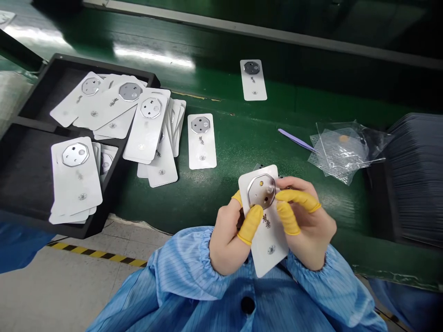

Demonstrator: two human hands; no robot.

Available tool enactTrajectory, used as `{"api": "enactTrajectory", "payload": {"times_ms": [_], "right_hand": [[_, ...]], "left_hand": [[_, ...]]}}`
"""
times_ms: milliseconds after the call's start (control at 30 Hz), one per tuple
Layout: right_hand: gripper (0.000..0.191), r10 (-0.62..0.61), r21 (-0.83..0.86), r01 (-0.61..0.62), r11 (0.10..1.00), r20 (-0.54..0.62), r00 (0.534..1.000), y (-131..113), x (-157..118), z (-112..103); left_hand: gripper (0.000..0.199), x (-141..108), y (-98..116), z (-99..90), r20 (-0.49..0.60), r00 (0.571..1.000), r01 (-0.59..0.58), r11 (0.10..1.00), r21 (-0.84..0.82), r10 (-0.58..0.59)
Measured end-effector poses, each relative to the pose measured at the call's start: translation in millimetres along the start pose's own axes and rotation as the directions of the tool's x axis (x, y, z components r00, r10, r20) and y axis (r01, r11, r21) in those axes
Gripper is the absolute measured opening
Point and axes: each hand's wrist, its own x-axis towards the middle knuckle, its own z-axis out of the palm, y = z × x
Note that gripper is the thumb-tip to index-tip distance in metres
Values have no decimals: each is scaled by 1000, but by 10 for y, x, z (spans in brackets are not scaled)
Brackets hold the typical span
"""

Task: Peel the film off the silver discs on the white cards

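A white rectangular panel (272, 249) with a shiny octagonal inset is held tilted above the table's front edge. My left hand (235, 230) grips its left side, the yellow-covered thumb lying on the face below the octagon. My right hand (306, 216) is at the panel's right edge, its yellow-covered thumb and a finger pinched together beside the octagon; whatever is between them is too small to make out. Part of something dark shows behind the panel's top edge. A similar panel (202, 150) lies flat on the green table to the left.
Black trays (20, 121) with more white panels stand at the left, and a loose pile (147, 129) leans over their edge. Another panel (254, 85) lies farther back. Purple tweezers (296, 138), clear plastic film (342, 150) and a dark stack of sheets (418, 170) are at the right.
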Motion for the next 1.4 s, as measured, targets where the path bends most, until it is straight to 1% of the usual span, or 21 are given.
{"api": "enactTrajectory", "payload": {"times_ms": [67, 133, 167, 233, 300, 333, 400, 467, 533, 567, 600, 667, 700, 767, 867, 967, 1033, 1133, 1233, 1300, 1400], "right_hand": [[12, 181, 204, -184, 962, 35, 983, 18, 39, -39], [11, 290, 360, -326, 874, 151, 945, 53, 94, -102], [15, 320, 408, -381, 830, 211, 924, 72, 123, -137], [23, 354, 443, -462, 769, 308, 883, 105, 172, -198], [27, 361, 439, -497, 749, 360, 860, 119, 194, -231], [27, 350, 438, -492, 753, 366, 862, 117, 193, -234], [23, 314, 416, -435, 798, 328, 891, 91, 174, -214], [14, 244, 329, -305, 894, 215, 946, 42, 142, -169], [21, 124, 163, -140, 977, 104, 987, -19, 117, -120], [27, 42, 68, -48, 997, 77, 996, -46, 112, -99], [31, -44, -24, 46, 999, 77, 996, -67, 113, -83], [37, -195, -179, 215, 960, 123, 973, -91, 131, -67], [38, -252, -236, 283, 930, 156, 955, -93, 145, -68], [38, -307, -308, 368, 877, 227, 924, -85, 175, -80], [37, -325, -366, 426, 828, 306, 895, -62, 204, -100], [34, -342, -384, 457, 802, 333, 879, -40, 217, -97], [32, -341, -374, 450, 811, 322, 883, -32, 224, -86], [27, -289, -359, 386, 849, 296, 910, -31, 238, -71], [26, -232, -360, 334, 871, 296, 927, -23, 249, -61], [24, -225, -380, 336, 862, 307, 925, -2, 250, -53], [24, -252, -423, 378, 824, 323, 912, 37, 247, -42]], "left_hand": [[25, 20, 16, -1, -19, 997, 69, 995, -67, -70], [23, 38, 27, -9, -36, 994, 101, 989, -110, -105], [22, 44, 29, -15, -45, 992, 109, 986, -124, -115], [20, 52, 30, -30, -60, 991, 112, 983, -148, -122], [20, 56, 31, -42, -68, 990, 109, 979, -170, -122], [20, 57, 33, -47, -68, 991, 105, 978, -181, -119], [21, 60, 39, -54, -65, 991, 102, 976, -194, -116], [22, 64, 45, -59, -49, 992, 108, 974, -197, -120], [22, 67, 48, -59, -24, 993, 110, 973, -204, -117], [22, 67, 48, -57, -15, 994, 103, 972, -209, -109], [22, 66, 47, -55, -8, 995, 94, 973, -211, -98], [23, 60, 42, -52, -6, 997, 76, 976, -202, -79], [23, 55, 37, -52, -6, 997, 70, 980, -187, -73], [22, 43, 21, -59, -7, 998, 55, 990, -133, -57], [20, 27, -14, -78, -7, 1000, -3, 1000, 0, 3], [24, 22, -38, -86, -1, 998, -59, 991, 120, 59], [27, 25, -42, -81, 3, 997, -81, 985, 155, 81], [28, 32, -39, -65, -8, 995, -98, 984, 150, 100], [21, 39, -44, -56, -9, 995, -98, 981, 168, 101], [17, 45, -54, -57, -9, 994, -102, 973, 208, 106], [18, 57, -74, -66, -34, 992, -107, 967, 232, 119]]}}
